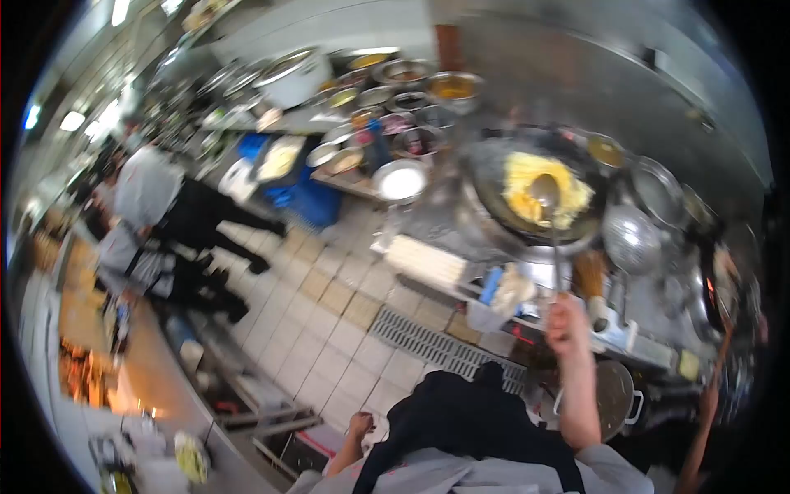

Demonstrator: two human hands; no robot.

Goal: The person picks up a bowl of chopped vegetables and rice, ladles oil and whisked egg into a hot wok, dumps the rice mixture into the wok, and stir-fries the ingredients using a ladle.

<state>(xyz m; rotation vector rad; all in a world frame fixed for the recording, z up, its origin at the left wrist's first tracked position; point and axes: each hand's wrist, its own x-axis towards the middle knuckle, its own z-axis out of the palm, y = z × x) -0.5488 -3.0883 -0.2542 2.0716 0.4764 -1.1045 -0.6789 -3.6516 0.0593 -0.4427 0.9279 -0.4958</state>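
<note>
We judge the cooking partway, with the yellow food (527, 171) in the wok (490, 185), not yet out, our right hand (566, 325), on the wok's near side, gripping the ladle (544, 191), and our left hand (360, 423), well apart from the wok, too blurred to tell its grip.

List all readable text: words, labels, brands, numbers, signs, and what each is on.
None readable.
Stove front: small red lit marks, too blurred to tell whether they are digits.
Wearer's shirt: faint red marks, too blurred to read.
Bowls: any labels too small or blurred to read.
Wok and ladle: no text visible.
</note>
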